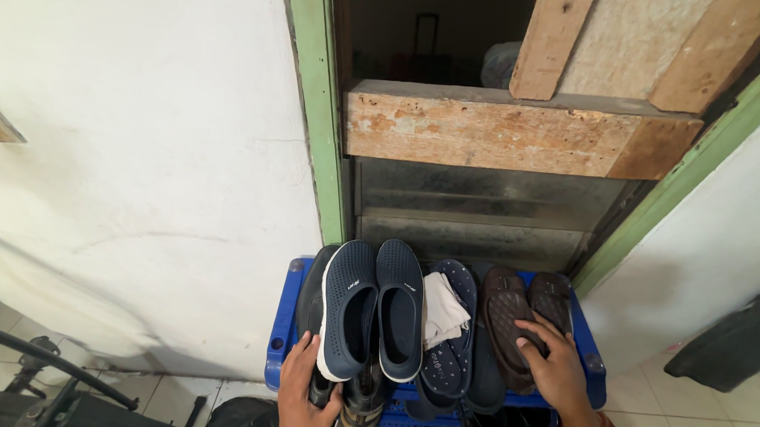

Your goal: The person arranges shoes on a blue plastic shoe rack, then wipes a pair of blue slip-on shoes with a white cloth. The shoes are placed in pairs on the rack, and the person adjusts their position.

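Brown woven leather gives under the right hand, whose fingers lie spread and flat on the heel end of a dark brown woven slip-on shoe near the right edge of a blue plastic shoe rack; the palm presses down and nothing is clasped. Its mate, a second dark brown shoe, stands just beside it, toward the rack's right back corner. At the rack's left front corner the left hand curls its fingers around the heel of a black shoe that stands on edge along the left side, thumb up against a navy perforated slip-on with a white sole rim. A matching navy slip-on touches it on the right. Between the navy pair and the brown pair lie dark blue dotted sandals with a crumpled grey-white cloth tucked on top. More footwear shows dimly on a lower tier at the front edge. Behind the rack rises a green-painted door frame, barred by weathered wooden planks, with a white plaster wall to the left.
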